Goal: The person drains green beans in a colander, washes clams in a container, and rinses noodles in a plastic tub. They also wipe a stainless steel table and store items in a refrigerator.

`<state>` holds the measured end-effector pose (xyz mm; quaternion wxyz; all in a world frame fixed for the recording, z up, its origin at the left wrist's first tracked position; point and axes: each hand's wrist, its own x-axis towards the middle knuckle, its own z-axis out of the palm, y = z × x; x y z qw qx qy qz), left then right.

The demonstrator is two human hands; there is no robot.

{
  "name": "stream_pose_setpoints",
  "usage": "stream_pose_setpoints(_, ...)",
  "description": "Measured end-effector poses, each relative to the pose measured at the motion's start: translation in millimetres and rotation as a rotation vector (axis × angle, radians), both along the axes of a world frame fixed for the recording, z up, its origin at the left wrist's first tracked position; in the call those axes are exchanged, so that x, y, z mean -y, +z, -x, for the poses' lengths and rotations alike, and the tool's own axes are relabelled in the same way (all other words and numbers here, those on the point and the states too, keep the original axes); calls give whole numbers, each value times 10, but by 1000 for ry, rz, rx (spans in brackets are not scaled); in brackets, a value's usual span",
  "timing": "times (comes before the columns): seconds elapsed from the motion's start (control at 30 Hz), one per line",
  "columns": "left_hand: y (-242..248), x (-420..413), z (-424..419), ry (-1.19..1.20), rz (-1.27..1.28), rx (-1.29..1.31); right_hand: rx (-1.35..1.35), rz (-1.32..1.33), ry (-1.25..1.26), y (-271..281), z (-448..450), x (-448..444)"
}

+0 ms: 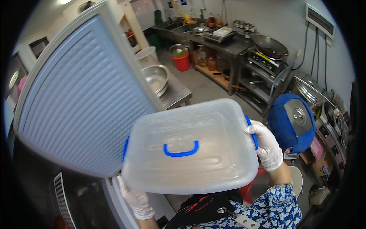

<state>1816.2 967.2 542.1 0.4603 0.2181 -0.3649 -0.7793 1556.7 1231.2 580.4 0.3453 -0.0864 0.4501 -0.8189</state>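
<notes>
A translucent plastic storage box [188, 126] with a lid, blue side latches and a blue carrying handle [181, 154] is held up before me; what it contains cannot be made out. My right hand [266, 146], in a white glove, grips its right side at the blue latch. At the lower left corner, my left hand [137, 200], also gloved, supports the box, its fingers partly hidden beneath it. Behind the box on the left stands the open door [83, 97] of a fridge or freezer, its pale ribbed inner panel facing me.
A steel table [178, 93] holding a metal bowl [157, 77] stands beyond the door. Further back are a red bucket [181, 62], a steel counter [231, 45] and a wok [268, 45] on a cooker. To the right sits a large blue-wrapped pot [281, 123] with a steel lid.
</notes>
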Motion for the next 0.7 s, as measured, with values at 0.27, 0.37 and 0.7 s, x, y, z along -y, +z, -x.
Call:
stream_pose_setpoints(0.27, -542, 247, 2541, -558, -91, 60, -55, -12, -424, -544, 898, -639)
stream_pose_setpoints(0.37, -710, 372, 3458, -557, -105, 219, -83, -41, -578, -679, 1182, -627)
stream_pose_setpoints(0.7, -839, 1084, 6076, -858, -100, 354, -61, 9, -841, -1031, 2436, 107)
